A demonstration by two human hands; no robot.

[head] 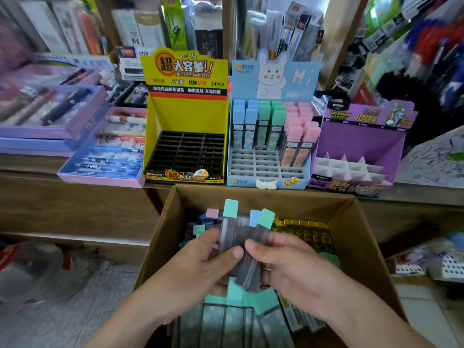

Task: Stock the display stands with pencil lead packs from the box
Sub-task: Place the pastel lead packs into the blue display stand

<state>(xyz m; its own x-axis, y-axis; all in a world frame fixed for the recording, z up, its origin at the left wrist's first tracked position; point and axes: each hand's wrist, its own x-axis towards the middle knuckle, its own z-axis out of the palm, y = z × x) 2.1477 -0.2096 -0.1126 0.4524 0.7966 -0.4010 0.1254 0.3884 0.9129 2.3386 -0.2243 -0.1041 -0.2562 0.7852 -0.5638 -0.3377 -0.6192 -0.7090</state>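
Head view, down over an open cardboard box (351, 222) below the bench (75, 197) edge. Grips a fanned bundle of pencil lead packs (238, 232) between left hand (198, 264) and right hand (291, 264), fingers curled round the grey bodies, thumbs pressed on top; mint, blue and pink caps up, just above the box. Inside the box, more mint-capped packs (233, 320) lying flat, yellow-green ones (303, 232) at the far right. On the bench, three display stands side by side: yellow stand (188, 114) with a black slotted tray, blue rabbit stand (296, 86) partly filled with upright blue, green and pink packs, purple stand (359, 141) with white dividers.
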